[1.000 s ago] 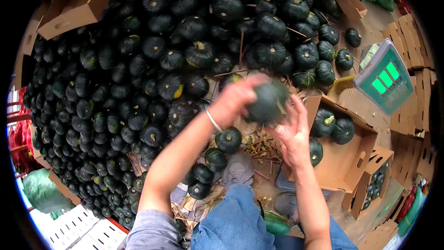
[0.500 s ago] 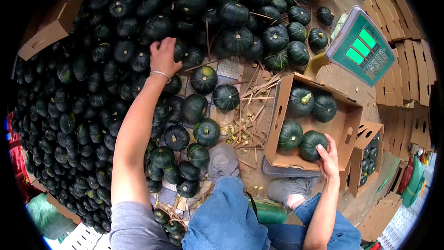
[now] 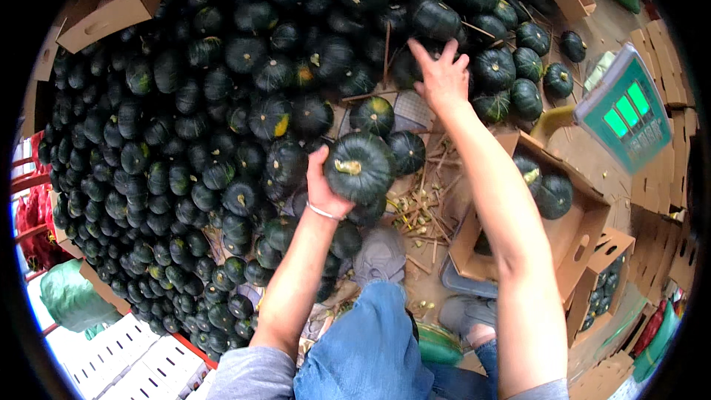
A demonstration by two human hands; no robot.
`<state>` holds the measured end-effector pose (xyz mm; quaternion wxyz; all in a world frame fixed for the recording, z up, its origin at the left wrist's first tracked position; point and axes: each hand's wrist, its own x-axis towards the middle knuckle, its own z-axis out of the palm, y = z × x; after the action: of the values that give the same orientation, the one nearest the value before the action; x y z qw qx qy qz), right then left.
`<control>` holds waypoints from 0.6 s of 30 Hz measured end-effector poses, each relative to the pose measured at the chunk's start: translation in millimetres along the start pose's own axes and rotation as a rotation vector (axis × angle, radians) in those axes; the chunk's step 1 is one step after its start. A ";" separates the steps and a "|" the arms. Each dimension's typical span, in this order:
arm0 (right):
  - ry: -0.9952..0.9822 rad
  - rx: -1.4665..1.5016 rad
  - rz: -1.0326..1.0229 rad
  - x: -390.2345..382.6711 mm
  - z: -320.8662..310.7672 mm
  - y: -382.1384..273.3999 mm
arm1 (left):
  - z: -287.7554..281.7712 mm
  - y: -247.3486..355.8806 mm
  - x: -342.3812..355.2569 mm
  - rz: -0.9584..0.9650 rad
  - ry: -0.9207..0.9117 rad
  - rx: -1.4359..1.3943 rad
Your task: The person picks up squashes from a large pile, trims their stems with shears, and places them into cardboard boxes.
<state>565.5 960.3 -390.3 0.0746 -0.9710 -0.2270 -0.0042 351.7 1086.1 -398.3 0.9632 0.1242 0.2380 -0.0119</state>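
Observation:
In my left hand [image 3: 326,189] is a large dark green squash [image 3: 363,167] with a pale stem, held above other squashes just beyond my knee. My right hand [image 3: 443,75] reaches to the upper part of the big pile of squashes [image 3: 170,126], fingers spread, beside a squash [image 3: 433,16]; whether the fingertips touch it I cannot tell. Right of my forearm, a cardboard box [image 3: 581,248] holds squashes [image 3: 554,196], partly hidden by that arm.
A scale display [image 3: 622,107] stands at the right, near stacked flat cartons [image 3: 659,178]. Cardboard boxes [image 3: 126,4] border the pile's top left. Dry stalks [image 3: 426,222] litter the ground around my shoes [image 3: 378,255]. White crates [image 3: 126,367] lie at lower left.
Since half a second ago my left hand has come down toward me with a squash in it. My right hand has left the squash in the box and moved up to the pile.

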 end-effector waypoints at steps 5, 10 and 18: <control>-0.189 0.354 0.042 14.6 -9.0 15.3 | -2.4 49.0 -12.1 0.149 -0.033 -0.099; -0.847 2.153 0.358 -62.6 -46.5 42.5 | -20.2 110.0 3.9 0.521 0.132 -0.041; -0.781 1.747 0.313 -144.5 -114.3 46.1 | 19.7 114.8 151.8 0.684 0.503 2.305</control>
<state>459.2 839.1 -289.9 0.6889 -0.5254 -0.0270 0.4987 504.6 1197.9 -424.6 0.1711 0.9578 0.2226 0.0622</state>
